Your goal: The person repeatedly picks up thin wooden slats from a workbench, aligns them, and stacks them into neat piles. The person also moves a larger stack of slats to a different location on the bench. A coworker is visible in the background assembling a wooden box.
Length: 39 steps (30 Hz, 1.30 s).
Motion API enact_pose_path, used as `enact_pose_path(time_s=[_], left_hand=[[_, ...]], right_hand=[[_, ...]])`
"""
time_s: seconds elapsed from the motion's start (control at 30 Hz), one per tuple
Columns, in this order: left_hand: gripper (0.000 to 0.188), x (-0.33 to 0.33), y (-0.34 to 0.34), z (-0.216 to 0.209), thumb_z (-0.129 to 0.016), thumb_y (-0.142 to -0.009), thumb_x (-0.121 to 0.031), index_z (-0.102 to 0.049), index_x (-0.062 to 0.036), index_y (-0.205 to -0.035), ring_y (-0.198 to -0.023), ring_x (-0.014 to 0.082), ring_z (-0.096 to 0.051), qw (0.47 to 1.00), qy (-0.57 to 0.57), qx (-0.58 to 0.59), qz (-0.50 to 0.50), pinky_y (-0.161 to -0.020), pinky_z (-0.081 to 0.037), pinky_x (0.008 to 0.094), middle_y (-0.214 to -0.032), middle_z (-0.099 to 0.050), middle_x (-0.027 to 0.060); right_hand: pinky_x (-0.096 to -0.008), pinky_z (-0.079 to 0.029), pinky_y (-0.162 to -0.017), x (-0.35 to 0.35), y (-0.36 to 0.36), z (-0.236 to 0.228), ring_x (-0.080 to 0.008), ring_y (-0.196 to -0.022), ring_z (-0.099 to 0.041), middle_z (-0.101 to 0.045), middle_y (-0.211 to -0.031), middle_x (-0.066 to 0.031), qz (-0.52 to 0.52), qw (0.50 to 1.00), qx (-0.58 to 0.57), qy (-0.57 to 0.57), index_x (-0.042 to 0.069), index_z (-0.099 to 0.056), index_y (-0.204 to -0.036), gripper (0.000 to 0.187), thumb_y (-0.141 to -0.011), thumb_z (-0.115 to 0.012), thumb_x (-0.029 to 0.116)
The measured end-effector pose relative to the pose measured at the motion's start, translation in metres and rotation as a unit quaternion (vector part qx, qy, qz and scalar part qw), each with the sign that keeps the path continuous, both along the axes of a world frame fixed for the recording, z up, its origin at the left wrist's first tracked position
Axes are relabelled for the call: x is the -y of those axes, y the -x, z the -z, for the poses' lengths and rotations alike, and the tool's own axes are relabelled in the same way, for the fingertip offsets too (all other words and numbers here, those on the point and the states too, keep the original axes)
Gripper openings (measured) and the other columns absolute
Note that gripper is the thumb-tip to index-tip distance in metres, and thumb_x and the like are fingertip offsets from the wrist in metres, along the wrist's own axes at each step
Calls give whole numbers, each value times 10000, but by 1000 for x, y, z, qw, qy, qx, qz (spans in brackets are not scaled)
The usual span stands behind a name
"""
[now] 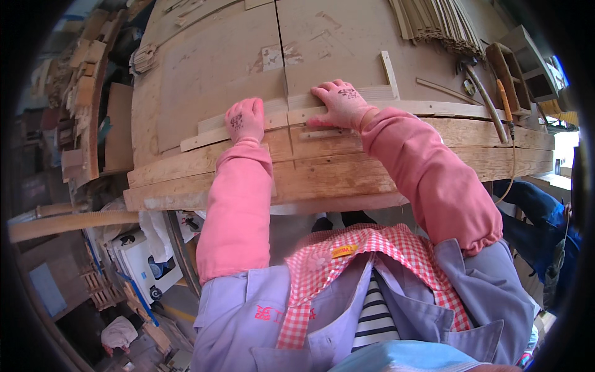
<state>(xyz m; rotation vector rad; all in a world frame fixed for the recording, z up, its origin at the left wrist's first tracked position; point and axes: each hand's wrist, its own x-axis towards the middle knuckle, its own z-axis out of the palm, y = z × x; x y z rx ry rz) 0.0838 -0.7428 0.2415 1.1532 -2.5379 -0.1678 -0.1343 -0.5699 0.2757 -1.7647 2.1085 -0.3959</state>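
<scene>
My left hand (245, 120), in a pink glove, is closed over a pale wooden strip (199, 140) lying along the near side of the workbench. To its right, my right hand (342, 106), gloved alike, rests palm down across the pale strips, fingers and thumb spread. A stack of thin strips (379, 93) lies beneath and beside the right hand, with a short strip (389, 74) standing off its right end. The long strip continues right as a pale batten (443, 110) with small dark spots. My palms hide what lies directly under them.
The bench (334, 177) has a thick timber front edge and a brown board top (211, 80). At right lie a hammer (486, 102), an orange-handled tool (504, 102) with a cord, and a wooden box (508, 71). Bundled thin strips (434, 25) lie at the back right.
</scene>
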Motion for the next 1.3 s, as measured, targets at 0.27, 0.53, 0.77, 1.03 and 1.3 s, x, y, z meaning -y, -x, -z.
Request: enact_pose_path(time_s=[0.27,0.53,0.77,1.03,1.3], left_hand=[[230,-4,3,0,-559,-957,-300,-730,-149,-923,-1003,254,-649,1000,3,2,12,-945,-452,419,-1013,-731,22],[179,-7,2,-1,-580,-950,-291,-700,-161,-930,-1006,240,-624,1000,-17,6,25,-951,-441,422,-1000,-699,0],[193,-10,0,-3,-606,-946,-328,-694,-156,-947,-1029,241,-611,999,-36,-3,16,-978,-416,444,-1006,-693,0],[237,-5,2,-6,-643,-922,-373,-687,-152,-995,-1040,245,-601,999,-32,3,27,-994,-397,467,-1031,-687,9],[259,-4,3,-16,-642,-933,-374,-699,-148,-1045,-1093,265,-605,998,-51,34,29,-990,-412,457,-1083,-695,27]], right_hand=[[-452,-353,-1130,-2,4,-4,-358,-1303,-481,-570,-1362,-164,-3,1000,9,-2,74,-571,-1373,815,-775,-696,613],[-462,-353,-1132,1,7,-7,-370,-1306,-475,-559,-1365,-175,-12,999,16,-34,53,-545,-1392,837,-778,-705,599],[-474,-364,-1125,-12,28,0,-387,-1287,-490,-568,-1349,-187,67,994,-71,41,56,-549,-1384,755,-830,-700,546],[-485,-443,-1014,-67,84,-44,-371,-1212,-539,-667,-1198,-148,225,919,-215,-243,40,-774,-1015,526,-951,-552,513],[-494,-456,-1014,-72,70,-22,-396,-1177,-550,-670,-1165,-154,265,922,-172,-225,69,-770,-1027,430,-967,-543,429]])
